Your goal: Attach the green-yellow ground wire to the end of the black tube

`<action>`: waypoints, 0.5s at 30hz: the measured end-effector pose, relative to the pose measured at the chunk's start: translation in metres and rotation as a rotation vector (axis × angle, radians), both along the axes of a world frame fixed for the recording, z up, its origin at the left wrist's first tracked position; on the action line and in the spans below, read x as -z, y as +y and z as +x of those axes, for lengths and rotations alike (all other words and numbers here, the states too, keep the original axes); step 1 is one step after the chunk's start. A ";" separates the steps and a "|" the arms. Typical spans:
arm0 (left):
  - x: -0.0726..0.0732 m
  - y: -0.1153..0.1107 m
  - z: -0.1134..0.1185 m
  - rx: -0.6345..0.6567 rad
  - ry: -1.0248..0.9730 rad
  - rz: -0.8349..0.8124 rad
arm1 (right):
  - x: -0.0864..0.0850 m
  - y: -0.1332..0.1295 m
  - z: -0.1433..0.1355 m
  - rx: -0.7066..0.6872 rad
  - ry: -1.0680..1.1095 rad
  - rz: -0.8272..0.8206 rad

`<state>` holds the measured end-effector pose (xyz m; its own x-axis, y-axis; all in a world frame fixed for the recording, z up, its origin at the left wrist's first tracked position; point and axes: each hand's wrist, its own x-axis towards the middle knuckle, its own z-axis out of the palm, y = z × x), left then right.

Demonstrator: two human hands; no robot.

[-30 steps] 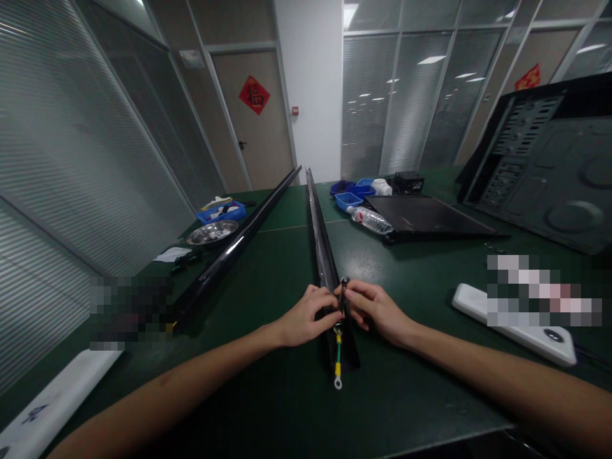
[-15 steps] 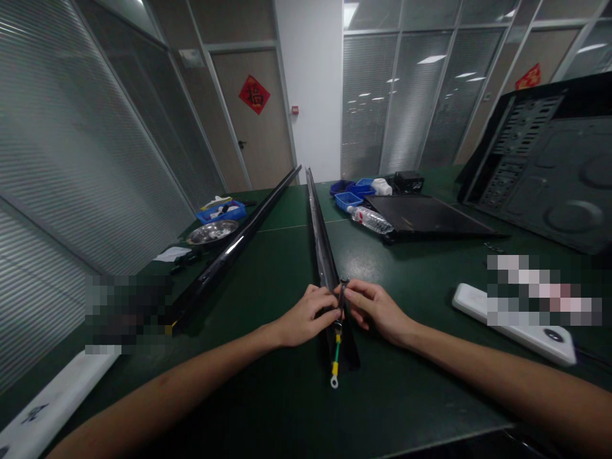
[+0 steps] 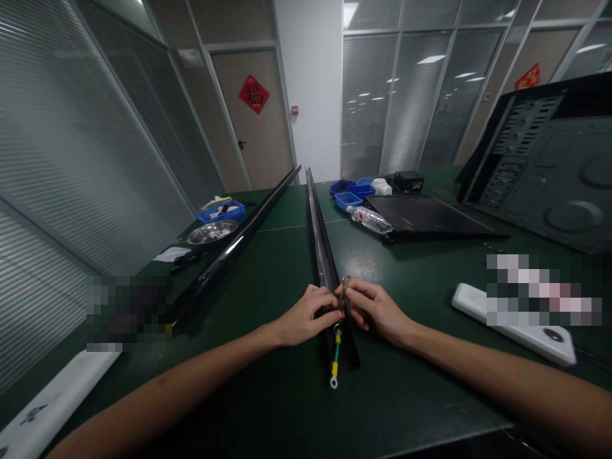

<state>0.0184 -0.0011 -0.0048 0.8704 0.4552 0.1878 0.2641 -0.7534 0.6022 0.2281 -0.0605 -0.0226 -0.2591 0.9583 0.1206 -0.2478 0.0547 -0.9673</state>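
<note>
A slim, shiny metal tool [image 3: 345, 285] is pinched by the right hand's [image 3: 380, 312] fingers over a long, glossy black rail [image 3: 321, 236], near the surface's [image 3: 406, 274] front edge. The left hand's [image 3: 306, 319] fingers are bent beside it; can't tell if they're clamped. The ring-tipped green-yellow wire [image 3: 337, 354] has been nudged slightly toward the left edge since a second ago.

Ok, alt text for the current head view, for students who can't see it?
A left hand and right hand meet at a slim metal tool over a long black rail on a green table; a short ring-ended wire points toward the viewer.
</note>
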 end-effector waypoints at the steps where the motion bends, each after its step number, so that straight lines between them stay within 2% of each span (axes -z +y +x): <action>1: 0.000 0.000 0.000 -0.002 -0.003 0.005 | 0.000 0.000 0.000 0.000 -0.001 0.000; 15: 0.001 -0.002 0.001 -0.018 0.003 0.040 | -0.001 0.000 0.000 -0.004 -0.034 -0.016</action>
<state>0.0193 -0.0026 -0.0056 0.8627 0.4627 0.2041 0.2792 -0.7723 0.5706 0.2280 -0.0603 -0.0218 -0.2670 0.9588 0.0967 -0.2149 0.0386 -0.9759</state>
